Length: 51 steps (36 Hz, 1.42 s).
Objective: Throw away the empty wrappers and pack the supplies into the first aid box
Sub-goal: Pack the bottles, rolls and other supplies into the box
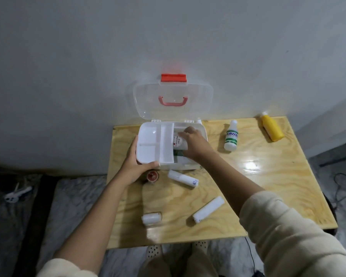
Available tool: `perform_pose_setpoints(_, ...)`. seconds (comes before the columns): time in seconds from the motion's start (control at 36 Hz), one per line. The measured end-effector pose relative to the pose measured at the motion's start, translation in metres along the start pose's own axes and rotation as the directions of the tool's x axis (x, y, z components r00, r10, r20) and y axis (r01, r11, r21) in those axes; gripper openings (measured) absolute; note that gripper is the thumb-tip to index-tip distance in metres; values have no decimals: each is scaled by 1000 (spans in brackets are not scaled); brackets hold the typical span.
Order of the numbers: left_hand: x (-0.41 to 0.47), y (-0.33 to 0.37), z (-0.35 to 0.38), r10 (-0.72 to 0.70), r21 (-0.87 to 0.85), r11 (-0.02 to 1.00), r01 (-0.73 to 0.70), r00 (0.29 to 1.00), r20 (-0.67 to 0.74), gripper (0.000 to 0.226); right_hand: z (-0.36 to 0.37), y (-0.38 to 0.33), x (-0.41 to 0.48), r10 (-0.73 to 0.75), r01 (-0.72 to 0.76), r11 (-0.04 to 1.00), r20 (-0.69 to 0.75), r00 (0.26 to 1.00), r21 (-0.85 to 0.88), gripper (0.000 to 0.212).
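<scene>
The white first aid box [203, 130] stands open at the table's far edge, its clear lid [172, 96] upright against the wall. My left hand [137, 166] grips the white divided tray [155, 144], shifted over the box's left half. My right hand [192, 142] reaches inside the box, fingers on a white roll with red print [177, 141]. On the table lie a white tube [183, 178], a longer white roll [208, 209], a short white roll [151, 218] and a small red-brown tape roll [153, 176].
A white bottle with green stripes [231, 137] and a yellow bottle [272, 126] lie right of the box on the wooden table [268, 176]. A grey wall rises just behind. Keys [16, 193] lie on the floor at left, cables at right.
</scene>
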<state>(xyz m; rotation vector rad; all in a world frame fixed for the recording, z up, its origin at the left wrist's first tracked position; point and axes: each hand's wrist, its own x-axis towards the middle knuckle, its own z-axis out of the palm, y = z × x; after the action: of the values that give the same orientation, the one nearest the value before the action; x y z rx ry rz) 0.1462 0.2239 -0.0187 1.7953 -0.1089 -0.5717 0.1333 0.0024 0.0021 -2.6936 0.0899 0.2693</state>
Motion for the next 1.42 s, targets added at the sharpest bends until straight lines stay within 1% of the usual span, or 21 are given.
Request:
perform_pose_setpoints(0.11, 1, -1, 0, 12, 16, 1000, -12, 1000, -8, 101, 6, 0, 3, -3, -2, 997, -72, 997, -71, 53)
perform_pose_setpoints(0.25, 1, -1, 1, -1, 22, 1000, 2, 1000, -13, 94, 8, 2, 4, -49, 16, 983, -179, 983, -181, 41)
perform_pose_setpoints(0.28, 1, -2, 0, -11, 19, 1000, 11, 1000, -6, 97, 8, 2, 4, -47, 14, 984, -178, 983, -180, 40)
perform_pose_setpoints(0.33, 0, -2, -2, -38, 23, 999, 38, 999, 0, 117, 9, 2, 4, -33, 7, 988, -164, 986, -157, 39)
perform_pose_setpoints(0.36, -1, -1, -3, -44, 26, 999, 44, 999, 9, 125, 9, 3, 4, -26, 3, 989, -161, 987, -146, 38)
perform_pose_setpoints(0.39, -2, 0, -4, -46, 31, 998, 45, 999, 16, 128, 9, 4, 4, -20, -2, 991, -161, 987, -136, 38)
perform_pose_setpoints(0.78, 5, -4, -7, -40, 71, 997, 39, 999, 17, 127, 11, 5, 8, -37, 16, 994, -188, 981, -112, 42)
perform_pose_setpoints(0.94, 5, -2, -2, 14, 72, 997, -16, 999, 31, 117, 13, 6, 6, -25, 4, 994, -196, 980, -107, 45)
perform_pose_setpoints(1.03, 8, -1, -1, 20, 118, 993, -25, 999, 42, 121, 11, 6, 7, -12, -6, 995, -188, 982, -97, 44)
perform_pose_setpoints(1.08, 11, -4, -2, 11, 143, 990, -15, 1000, 29, 129, 5, 6, 6, -21, 9, 998, -190, 982, -62, 39)
perform_pose_setpoints(1.11, 13, -4, -2, 12, 149, 989, -16, 1000, 26, 131, 1, 6, 4, -24, 20, 1000, -226, 974, -19, 35)
perform_pose_setpoints(1.17, 17, -2, -2, 34, 159, 987, -39, 999, 30, 126, -10, 8, -2, 25, 26, 991, -380, 925, 128, 27)
perform_pose_setpoints(1.22, 20, 1, 0, 77, 177, 981, -80, 997, 23, 116, -22, 17, -6, 156, 13, 956, -547, 823, 292, 21)
perform_pose_setpoints(1.28, 21, 1, 2, 100, 206, 973, -100, 995, 8, 121, -32, 34, -9, 292, -8, 912, -633, 717, 411, 18)
perform_pose_setpoints(1.33, 23, -3, 2, 111, 233, 967, -105, 994, -11, 129, -37, 58, -10, 413, -83, 870, -627, 660, 486, 20)
perform_pose_setpoints(1.39, 24, -6, 2, 122, 256, 960, -111, 992, -26, 130, -35, 85, -7, 522, -224, 826, -553, 649, 517, 29)
perform_pose_setpoints(1.42, 24, -6, 3, 130, 265, 957, -117, 991, -34, 129, -32, 96, -5, 578, -323, 797, -489, 654, 510, 35)
